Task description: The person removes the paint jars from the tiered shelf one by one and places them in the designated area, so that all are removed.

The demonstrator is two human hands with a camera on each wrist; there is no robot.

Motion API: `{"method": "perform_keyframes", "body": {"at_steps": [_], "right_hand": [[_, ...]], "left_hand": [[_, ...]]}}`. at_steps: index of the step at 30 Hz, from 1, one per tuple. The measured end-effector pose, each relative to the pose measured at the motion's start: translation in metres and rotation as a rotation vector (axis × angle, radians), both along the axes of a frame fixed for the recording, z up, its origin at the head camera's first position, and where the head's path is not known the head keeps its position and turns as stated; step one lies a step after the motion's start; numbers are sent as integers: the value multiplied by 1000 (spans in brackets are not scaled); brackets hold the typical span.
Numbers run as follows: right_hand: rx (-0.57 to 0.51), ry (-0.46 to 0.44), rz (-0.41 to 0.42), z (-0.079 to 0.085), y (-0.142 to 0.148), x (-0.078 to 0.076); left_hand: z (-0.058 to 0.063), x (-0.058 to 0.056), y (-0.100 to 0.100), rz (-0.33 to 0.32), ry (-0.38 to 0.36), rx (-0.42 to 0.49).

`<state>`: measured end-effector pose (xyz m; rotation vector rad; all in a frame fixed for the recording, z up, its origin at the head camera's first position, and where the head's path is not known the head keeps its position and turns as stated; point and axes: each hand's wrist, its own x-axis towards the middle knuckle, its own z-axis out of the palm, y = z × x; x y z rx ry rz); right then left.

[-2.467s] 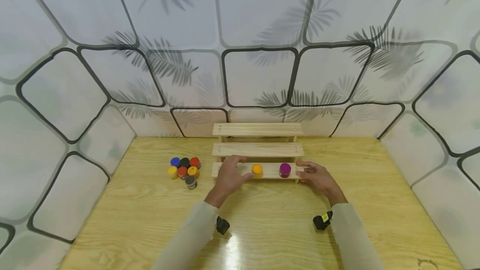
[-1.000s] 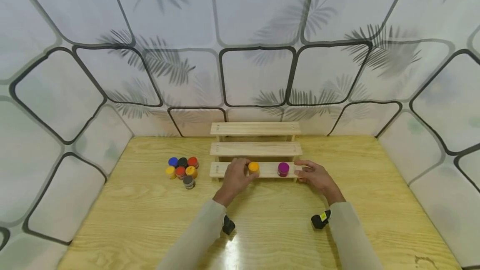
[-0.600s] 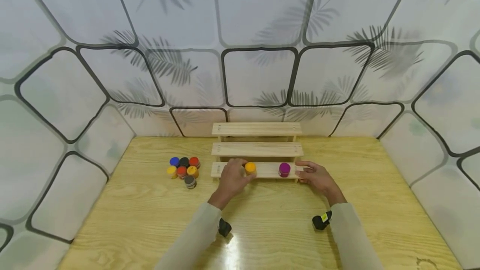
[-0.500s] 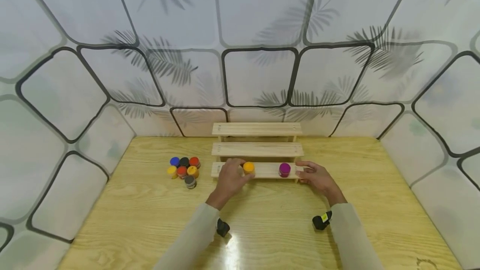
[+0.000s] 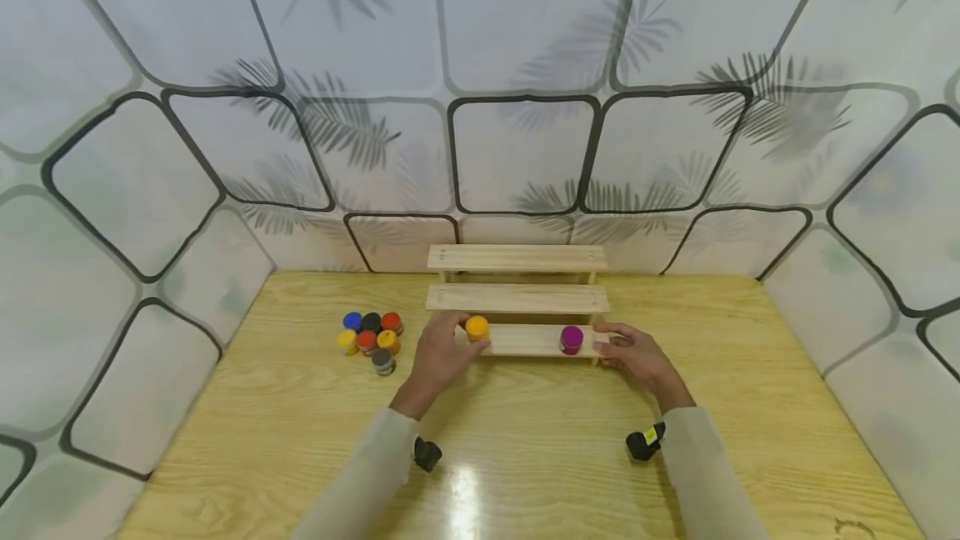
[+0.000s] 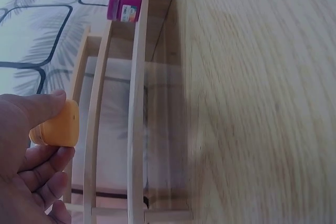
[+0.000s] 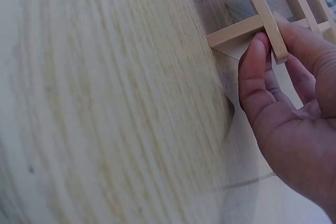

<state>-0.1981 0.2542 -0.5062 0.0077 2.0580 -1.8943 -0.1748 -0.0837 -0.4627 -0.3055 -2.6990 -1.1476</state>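
A small orange paint jar [image 5: 477, 328] is pinched between the thumb and fingers of my left hand [image 5: 437, 357]. In the left wrist view the orange jar [image 6: 60, 125] appears held off the boards, near the left end of the three-step wooden stand [image 5: 517, 298]. On the lowest step, toward its right end, stands a purple jar [image 5: 572, 339]. My right hand [image 5: 637, 358] grips the right end of that step; the right wrist view has the thumb and fingers on either side of the board [image 7: 262, 17].
Left of the stand, several jars sit grouped on the table: blue [image 5: 352, 321], black [image 5: 371, 322], red [image 5: 391, 322], yellow [image 5: 347, 342] and others, with a grey-lidded jar [image 5: 383, 361] nearest me. A patterned backdrop [image 5: 517, 157] rises behind the table [image 5: 525, 440].
My left hand, earlier beside the orange jar, has taken hold of it and moved left with it toward the lowest step's left end. The right hand and purple jar stay put.
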Motion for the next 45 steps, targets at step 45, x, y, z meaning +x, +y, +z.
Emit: {"method": "perform_keyframes", "body": {"at_steps": [45], "right_hand": [[-6,-12,-5,-3,0,-3]], "left_hand": [[-8,21,-109,265,-75,-3]]}}
